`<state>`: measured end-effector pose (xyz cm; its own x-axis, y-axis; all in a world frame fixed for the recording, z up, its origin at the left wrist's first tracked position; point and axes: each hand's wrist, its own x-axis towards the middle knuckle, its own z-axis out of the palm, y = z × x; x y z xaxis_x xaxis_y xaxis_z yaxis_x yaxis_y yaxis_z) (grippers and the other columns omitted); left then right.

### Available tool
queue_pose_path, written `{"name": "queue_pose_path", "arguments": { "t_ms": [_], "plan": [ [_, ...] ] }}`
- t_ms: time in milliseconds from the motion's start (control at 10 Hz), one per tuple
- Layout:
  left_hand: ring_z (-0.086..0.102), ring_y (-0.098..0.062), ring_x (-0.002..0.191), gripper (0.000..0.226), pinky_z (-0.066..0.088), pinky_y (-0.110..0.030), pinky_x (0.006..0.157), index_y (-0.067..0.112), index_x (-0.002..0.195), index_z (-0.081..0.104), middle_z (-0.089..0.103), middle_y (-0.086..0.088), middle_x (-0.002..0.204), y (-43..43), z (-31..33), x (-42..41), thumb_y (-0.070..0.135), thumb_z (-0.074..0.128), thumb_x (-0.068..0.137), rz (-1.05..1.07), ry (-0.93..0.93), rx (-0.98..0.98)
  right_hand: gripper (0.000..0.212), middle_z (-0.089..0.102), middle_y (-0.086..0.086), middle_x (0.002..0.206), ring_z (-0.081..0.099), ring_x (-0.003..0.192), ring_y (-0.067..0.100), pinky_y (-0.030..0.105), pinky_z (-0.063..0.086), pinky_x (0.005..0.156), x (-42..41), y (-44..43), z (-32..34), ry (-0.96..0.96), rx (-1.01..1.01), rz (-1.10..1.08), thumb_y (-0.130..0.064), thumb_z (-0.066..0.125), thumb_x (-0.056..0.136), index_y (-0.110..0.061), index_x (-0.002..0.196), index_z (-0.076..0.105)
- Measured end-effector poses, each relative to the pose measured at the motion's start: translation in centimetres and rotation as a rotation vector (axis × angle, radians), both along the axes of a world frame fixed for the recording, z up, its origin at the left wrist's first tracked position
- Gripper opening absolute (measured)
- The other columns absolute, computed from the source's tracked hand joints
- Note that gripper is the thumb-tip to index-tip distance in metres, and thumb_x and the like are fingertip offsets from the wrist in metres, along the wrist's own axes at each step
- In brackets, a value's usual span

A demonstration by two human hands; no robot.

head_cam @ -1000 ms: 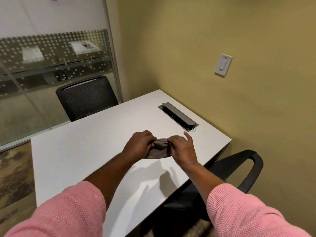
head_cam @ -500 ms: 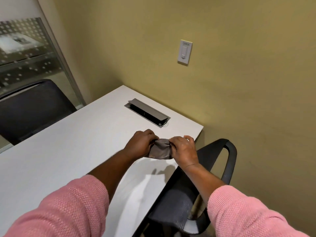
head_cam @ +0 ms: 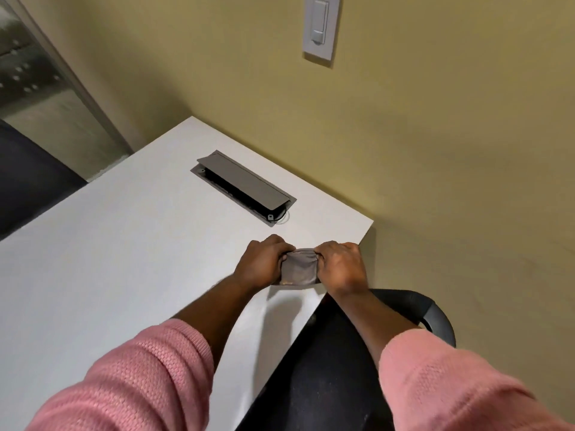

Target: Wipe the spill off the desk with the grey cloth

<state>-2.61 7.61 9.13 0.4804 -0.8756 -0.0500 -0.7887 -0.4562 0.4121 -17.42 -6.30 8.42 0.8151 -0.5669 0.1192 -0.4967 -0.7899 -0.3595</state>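
The grey cloth (head_cam: 299, 268) is bunched between both hands, held just above the white desk (head_cam: 124, 259) near its right front corner. My left hand (head_cam: 260, 263) grips the cloth's left end and my right hand (head_cam: 340, 266) grips its right end. A brownish stain shows on the cloth's lower edge. No spill can be made out on the desk surface.
A grey cable hatch (head_cam: 242, 188) with its lid raised is set into the desk beyond the hands. A black armchair (head_cam: 339, 362) sits under the desk's right edge, another black chair (head_cam: 28, 178) at far left. The yellow wall carries a light switch (head_cam: 320, 26).
The view has swung to the right and closer to the desk corner. Both hands kept hold of the cloth and have pulled it a little wider between them.
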Motion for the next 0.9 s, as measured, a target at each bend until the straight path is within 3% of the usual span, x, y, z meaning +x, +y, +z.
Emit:
{"name": "queue_pose_path", "arguments": {
  "t_ms": [100, 200, 300, 400, 500, 600, 700, 800, 900],
  "plan": [
    [0.067, -0.026, 0.102, 0.036, 0.047, -0.032, 0.085, 0.032, 0.118, 0.072, 0.068, 0.002, 0.118, -4.8, -3.2, 2.3, 0.023, 0.056, 0.087, 0.054, 0.017, 0.019, 0.016, 0.076, 0.017, 0.077, 0.070, 0.066, 0.040, 0.043, 0.056, 0.074, 2.6, -3.4, -2.1, -0.047, 0.018, -0.034, 0.011, 0.074, 0.073, -0.002, 0.082, 0.079],
    [0.067, -0.026, 0.105, 0.034, 0.050, -0.034, 0.089, 0.032, 0.118, 0.073, 0.069, 0.001, 0.119, -7.2, -5.0, 3.8, 0.022, 0.061, 0.088, 0.071, 0.020, 0.027, 0.016, 0.074, 0.022, 0.074, 0.068, 0.063, 0.044, 0.044, 0.057, 0.065, 4.2, -5.4, -3.3, -0.025, 0.013, -0.007, 0.014, 0.070, 0.071, 0.002, 0.079, 0.078],
    [0.067, -0.027, 0.110, 0.038, 0.051, -0.036, 0.090, 0.026, 0.122, 0.073, 0.070, -0.002, 0.123, -10.1, -7.5, 5.2, 0.016, 0.066, 0.087, 0.089, -0.001, 0.020, 0.029, 0.076, 0.018, 0.103, 0.071, 0.093, 0.043, 0.044, 0.051, 0.090, 6.5, -8.4, -5.5, 0.150, 0.091, -0.059, 0.001, 0.058, 0.085, -0.006, 0.106, 0.077],
    [0.066, -0.028, 0.116, 0.042, 0.051, -0.037, 0.091, 0.022, 0.128, 0.069, 0.069, -0.004, 0.130, -11.3, -8.9, 5.4, 0.015, 0.063, 0.088, 0.109, -0.021, 0.008, 0.032, 0.075, 0.009, 0.112, 0.070, 0.103, 0.036, 0.040, 0.044, 0.098, 7.4, -9.6, -6.6, 0.275, 0.095, -0.094, -0.008, 0.057, 0.088, -0.016, 0.114, 0.073],
    [0.056, -0.035, 0.134, 0.050, 0.049, -0.046, 0.105, 0.014, 0.142, 0.058, 0.055, -0.014, 0.150, -12.2, -11.0, 4.8, 0.016, 0.058, 0.093, 0.182, -0.060, -0.005, 0.024, 0.074, 0.007, 0.110, 0.070, 0.103, 0.033, 0.040, 0.041, 0.095, 7.8, -10.4, -7.9, 0.364, 0.120, -0.139, -0.018, 0.062, 0.090, -0.018, 0.112, 0.070],
    [0.035, -0.035, 0.150, 0.058, 0.036, -0.054, 0.119, 0.015, 0.154, 0.040, 0.034, -0.015, 0.164, -12.3, -12.5, 3.8, 0.030, 0.052, 0.100, 0.167, -0.009, 0.100, 0.023, 0.071, 0.008, 0.115, 0.067, 0.109, 0.032, 0.041, 0.041, 0.095, 7.7, -10.6, -8.9, 0.432, 0.115, -0.156, -0.023, 0.060, 0.094, -0.017, 0.115, 0.067],
    [0.004, -0.032, 0.159, 0.072, 0.013, -0.059, 0.125, 0.021, 0.163, 0.009, 0.004, -0.009, 0.173, -11.9, -14.6, 2.9, 0.057, 0.030, 0.104, 0.092, 0.032, 0.326, 0.029, 0.067, 0.009, 0.123, 0.065, 0.114, 0.030, 0.042, 0.044, 0.100, 7.4, -10.2, -10.0, 0.516, 0.107, -0.113, -0.029, 0.055, 0.098, -0.015, 0.121, 0.065],
    [-0.002, -0.032, 0.160, 0.076, 0.009, -0.060, 0.126, 0.022, 0.164, 0.000, -0.005, -0.008, 0.173, -12.0, -15.1, 2.9, 0.061, 0.023, 0.104, 0.066, 0.015, 0.386, 0.033, 0.065, 0.009, 0.127, 0.064, 0.116, 0.028, 0.045, 0.043, 0.106, 7.2, -10.1, -10.2, 0.532, 0.155, -0.097, -0.033, 0.057, 0.097, -0.014, 0.124, 0.065],
    [-0.003, -0.033, 0.160, 0.077, 0.007, -0.061, 0.125, 0.023, 0.163, -0.001, -0.006, -0.008, 0.173, -12.4, -14.8, 3.2, 0.064, 0.024, 0.103, 0.064, 0.024, 0.371, 0.050, 0.053, 0.013, 0.149, 0.050, 0.138, 0.030, 0.051, 0.031, 0.121, 7.4, -10.1, -10.0, 0.547, 0.219, -0.094, -0.035, 0.057, 0.099, -0.012, 0.143, 0.053]
  ]
}}
